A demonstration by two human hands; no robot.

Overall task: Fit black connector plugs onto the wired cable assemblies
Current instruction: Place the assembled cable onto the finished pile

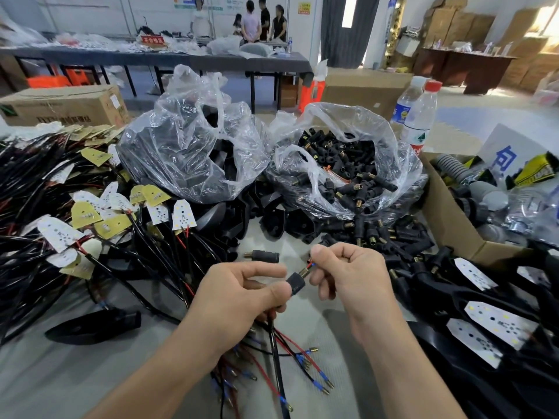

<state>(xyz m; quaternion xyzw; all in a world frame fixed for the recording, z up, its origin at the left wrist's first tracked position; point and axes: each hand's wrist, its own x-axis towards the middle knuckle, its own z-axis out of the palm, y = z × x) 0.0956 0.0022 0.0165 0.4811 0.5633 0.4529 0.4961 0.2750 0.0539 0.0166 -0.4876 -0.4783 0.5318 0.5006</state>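
Lower centre, left hand (239,294) pinches the light, rigid connector plug (295,283); right hand (351,273) seemingly pinches floppy wire (311,264), best held near its tip.

Both forearms angle in from below, left hand (239,294) pinching a black plug (295,283) thumb-and-forefinger, right hand (351,273) curled just beside it, fingertips nipping a wire end (303,272).

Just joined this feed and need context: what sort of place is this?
Probably a small factory or assembly workshop: heaps of wired cable assemblies, an open bag of black connector plugs and stacked cardboard cartons by the far wall. The left hand holds a plug, the right hand a wire.
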